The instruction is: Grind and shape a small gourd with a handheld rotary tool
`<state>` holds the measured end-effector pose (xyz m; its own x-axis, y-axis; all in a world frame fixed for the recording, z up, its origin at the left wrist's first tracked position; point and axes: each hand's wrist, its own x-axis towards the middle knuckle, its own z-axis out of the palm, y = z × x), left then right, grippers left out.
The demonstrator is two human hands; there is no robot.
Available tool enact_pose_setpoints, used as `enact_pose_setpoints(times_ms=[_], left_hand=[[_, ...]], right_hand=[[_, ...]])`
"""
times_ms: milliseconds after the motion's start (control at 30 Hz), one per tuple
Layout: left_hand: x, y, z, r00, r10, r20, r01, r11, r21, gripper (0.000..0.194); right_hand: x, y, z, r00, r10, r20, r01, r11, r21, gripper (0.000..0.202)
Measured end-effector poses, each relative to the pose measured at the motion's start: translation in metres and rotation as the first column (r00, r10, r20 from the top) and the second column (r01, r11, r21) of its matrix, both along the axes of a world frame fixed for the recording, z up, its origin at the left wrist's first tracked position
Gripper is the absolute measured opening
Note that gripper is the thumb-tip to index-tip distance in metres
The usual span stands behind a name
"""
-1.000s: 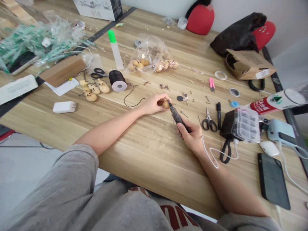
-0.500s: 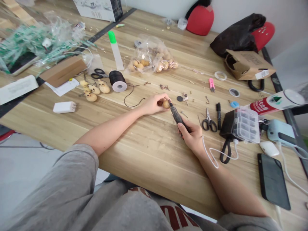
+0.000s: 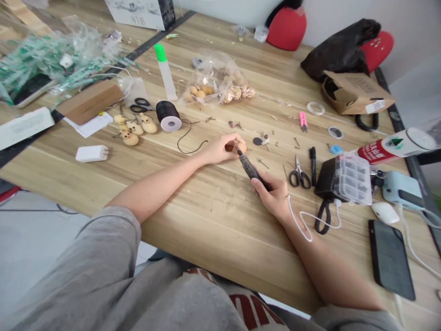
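Observation:
Pinched between the fingertips of my left hand [image 3: 223, 150] is a small tan gourd [image 3: 243, 147], just above the tabletop. My right hand [image 3: 275, 194] is closed round a dark, pen-shaped rotary tool [image 3: 253, 171]. Its tip lies over the near side of the gourd; whether it touches is too small to tell. A white cable [image 3: 299, 227] hangs beside my right wrist and runs to a black box. To the left, several little gourds with dark eyes and cords [image 3: 132, 128] lie next to a spool of black cord [image 3: 168, 115].
Beyond my hands lies a clear plastic bag of gourds [image 3: 206, 87]. Scissors [image 3: 299, 175], a black marker [image 3: 312, 165] and a clear compartment box [image 3: 354, 177] stand right of my right hand. A phone [image 3: 392, 258] lies near the right edge. Small bits are scattered on the wooden table [image 3: 213, 216].
The rotary tool's tip has shifted left and slightly down, from the gourd's right side to across its front. The gourd shows a little more to the right. My left arm has barely moved.

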<state>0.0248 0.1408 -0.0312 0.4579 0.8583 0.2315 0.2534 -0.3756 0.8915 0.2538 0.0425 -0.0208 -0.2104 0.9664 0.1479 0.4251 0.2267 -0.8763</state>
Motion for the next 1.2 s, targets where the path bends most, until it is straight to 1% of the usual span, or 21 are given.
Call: enact_pose_setpoints(times_ms=[167, 300, 467, 633, 833, 967, 1067, 1200], left_hand=[[-0.0003, 0.0000, -0.0001, 1.000, -0.010, 0.018, 0.010, 1.000, -0.019, 0.033], [-0.0003, 0.0002, -0.0001, 1.000, -0.001, 0.004, 0.001, 1.000, -0.002, 0.030], [-0.0001, 0.0000, 0.0003, 1.000, -0.001, 0.018, 0.001, 1.000, -0.022, 0.034], [0.0002, -0.0001, 0.0014, 1.000, -0.010, 0.007, 0.010, 1.000, -0.009, 0.030], [0.0006, 0.0009, 0.0002, 1.000, 0.026, -0.014, -0.026, 0.999, -0.020, 0.038], [0.0003, 0.0018, -0.0020, 0.999, 0.030, -0.015, -0.030, 0.999, -0.014, 0.038], [0.0001, 0.0022, -0.0033, 1.000, 0.010, 0.003, -0.010, 1.000, -0.012, 0.035], [0.0000, 0.0018, -0.0026, 1.000, 0.015, -0.013, -0.015, 1.000, -0.015, 0.036]], right_hand=[[0.0009, -0.0002, -0.0016, 0.999, -0.036, 0.000, 0.036, 0.999, -0.040, 0.047], [0.0013, -0.0004, -0.0026, 1.000, -0.011, 0.007, 0.011, 1.000, -0.022, 0.045], [0.0009, -0.0008, -0.0009, 0.998, -0.057, -0.013, 0.056, 0.996, -0.067, 0.048], [0.0007, -0.0008, -0.0006, 1.000, -0.010, -0.006, 0.010, 0.999, -0.037, 0.045], [0.0001, -0.0012, 0.0017, 0.997, -0.076, -0.032, 0.072, 0.993, -0.094, 0.049], [-0.0003, -0.0014, 0.0033, 0.997, -0.068, -0.035, 0.065, 0.994, -0.091, 0.049], [-0.0001, -0.0011, 0.0026, 0.998, -0.053, -0.024, 0.050, 0.995, -0.085, 0.049], [0.0004, -0.0009, 0.0011, 0.997, -0.066, -0.033, 0.063, 0.993, -0.101, 0.049]])
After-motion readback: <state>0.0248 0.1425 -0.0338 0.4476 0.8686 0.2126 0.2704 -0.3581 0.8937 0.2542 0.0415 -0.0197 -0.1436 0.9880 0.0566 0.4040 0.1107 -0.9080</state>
